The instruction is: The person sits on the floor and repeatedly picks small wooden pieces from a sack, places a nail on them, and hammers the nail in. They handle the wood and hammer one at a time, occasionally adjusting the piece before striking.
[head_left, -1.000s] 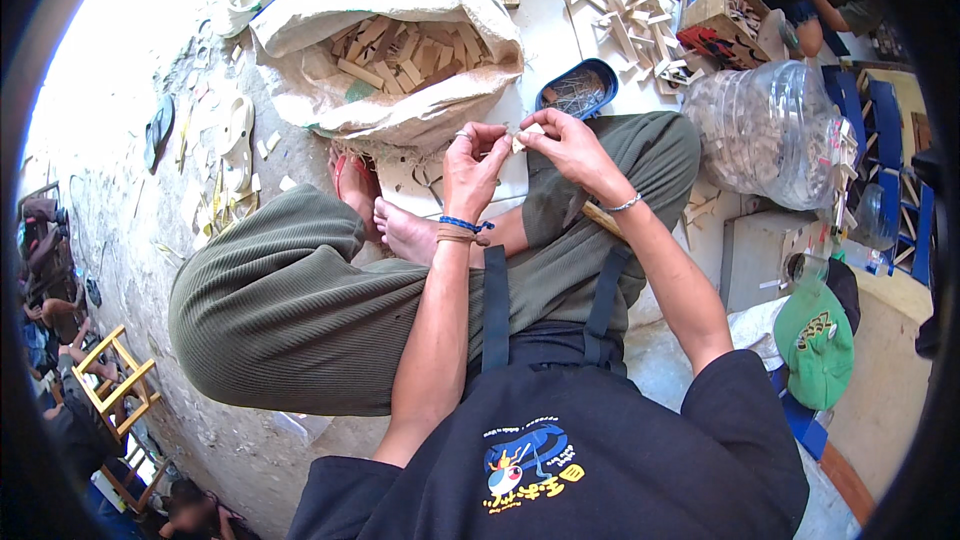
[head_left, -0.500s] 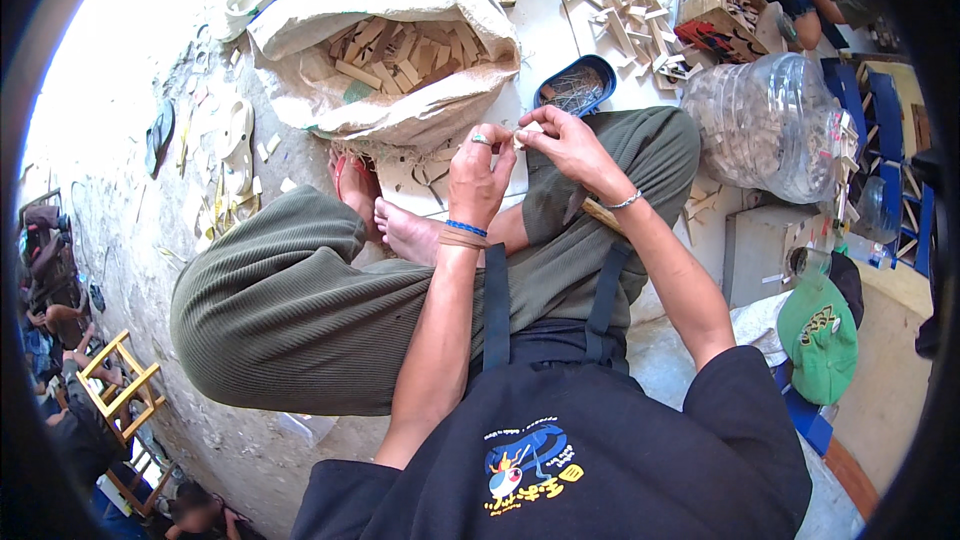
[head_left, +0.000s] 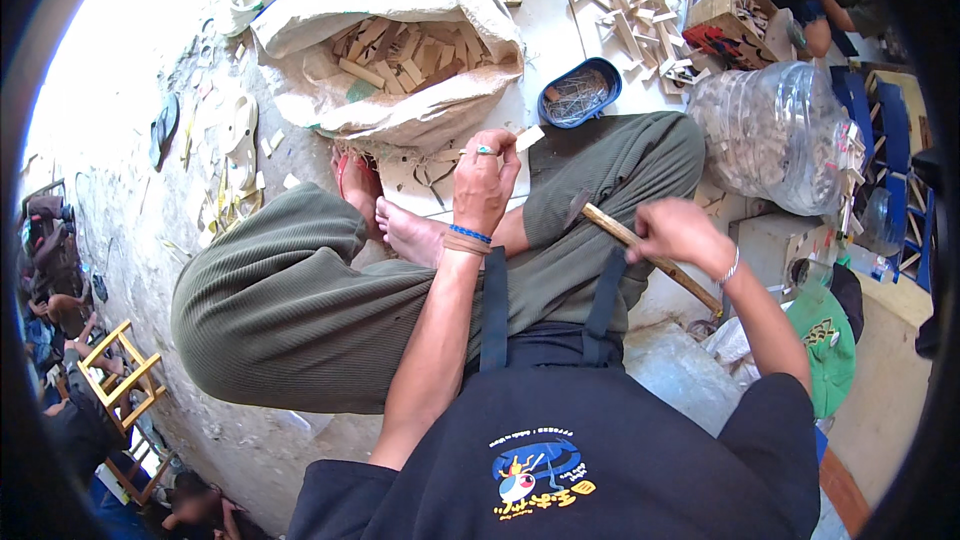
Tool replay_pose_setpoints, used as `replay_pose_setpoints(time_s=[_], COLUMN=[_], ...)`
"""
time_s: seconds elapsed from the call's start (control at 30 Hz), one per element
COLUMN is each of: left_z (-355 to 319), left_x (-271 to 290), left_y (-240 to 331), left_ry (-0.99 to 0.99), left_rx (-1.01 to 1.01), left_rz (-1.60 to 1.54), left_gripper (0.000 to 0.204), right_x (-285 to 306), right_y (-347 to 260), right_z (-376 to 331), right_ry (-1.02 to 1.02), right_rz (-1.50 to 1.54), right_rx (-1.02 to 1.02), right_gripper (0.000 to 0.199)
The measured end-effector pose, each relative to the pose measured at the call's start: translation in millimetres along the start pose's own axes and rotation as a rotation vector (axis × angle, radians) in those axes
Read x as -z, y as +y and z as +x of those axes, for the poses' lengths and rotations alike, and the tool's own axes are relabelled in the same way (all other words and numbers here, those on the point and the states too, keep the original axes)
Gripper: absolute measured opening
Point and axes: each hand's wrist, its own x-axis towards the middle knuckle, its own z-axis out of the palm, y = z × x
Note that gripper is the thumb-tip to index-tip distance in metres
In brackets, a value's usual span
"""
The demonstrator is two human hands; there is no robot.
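My left hand (head_left: 484,180), fingers pinched, holds a small pale wood piece (head_left: 530,137) that sticks out to the right of the fingertips, above my crossed legs. Over my right thigh, my right hand (head_left: 682,235) has its fingers closed round the wooden handle of a hammer (head_left: 612,227). The hammer lies slantwise across the thigh, its dark head toward my left hand and its handle end toward my right hip. Just beyond the right knee stands a blue oval tub (head_left: 580,92) of thin nails.
A white woven sack (head_left: 300,90) full of wood offcuts stands ahead. Loose wood pieces (head_left: 640,25) cover tiles at the far right, beside a wooden box (head_left: 722,15) and a large clear plastic jar (head_left: 765,135). A green cap (head_left: 825,345) lies right. Sandals (head_left: 241,130) lie left.
My right hand has left the wood piece and moved back right to the hammer handle. My left hand keeps the piece, which now points out to the right.
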Motion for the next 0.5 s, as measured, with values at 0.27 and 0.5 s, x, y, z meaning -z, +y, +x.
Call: replay_pose_setpoints(time_s=[0.27, 0.5], left_z=[-9.1, -11.4], left_x=[-7.4, -8.1], left_y=[-0.2, -1.0], left_ry=[0.063, 0.067], left_rx=[0.059, 0.093], left_rz=[-0.058, -0.087], left_gripper=[0.039, 0.035], right_x=[-50.9, -36.1], right_y=[-16.4, -47.5], right_z=[-37.7, -19.8], right_ry=[0.432, 0.866], right_rz=[-0.049, 0.238], right_rx=[0.014, 0.151], right_gripper=[0.029, 0.039])
